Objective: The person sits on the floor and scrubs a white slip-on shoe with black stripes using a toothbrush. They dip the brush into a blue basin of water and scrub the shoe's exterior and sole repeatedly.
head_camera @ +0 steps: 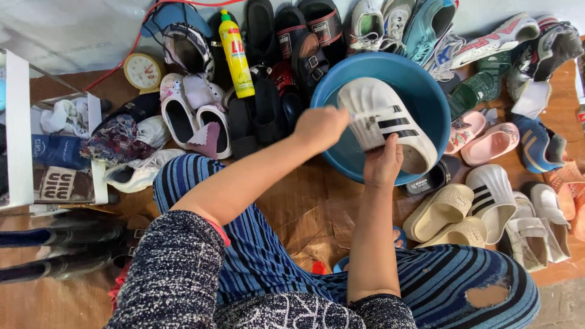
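Head view: my right hand (382,163) is clamped on the lower edge of the white shoe (387,125), holding it over the blue basin (426,91) in the upper middle of the frame. The shoe's long axis runs from upper left to lower right. My left hand (320,127) is closed in a fist at the shoe's upper-left end, touching it; what it grips I cannot tell. Both hands are equally near the shoe.

One blue basin (420,91) holds one white striped clog (384,122). Beside it stand one yellow bottle (236,55) and one round clock (144,71). Two pink sandals (481,137) lie together; the remaining shoes are too heaped to count.
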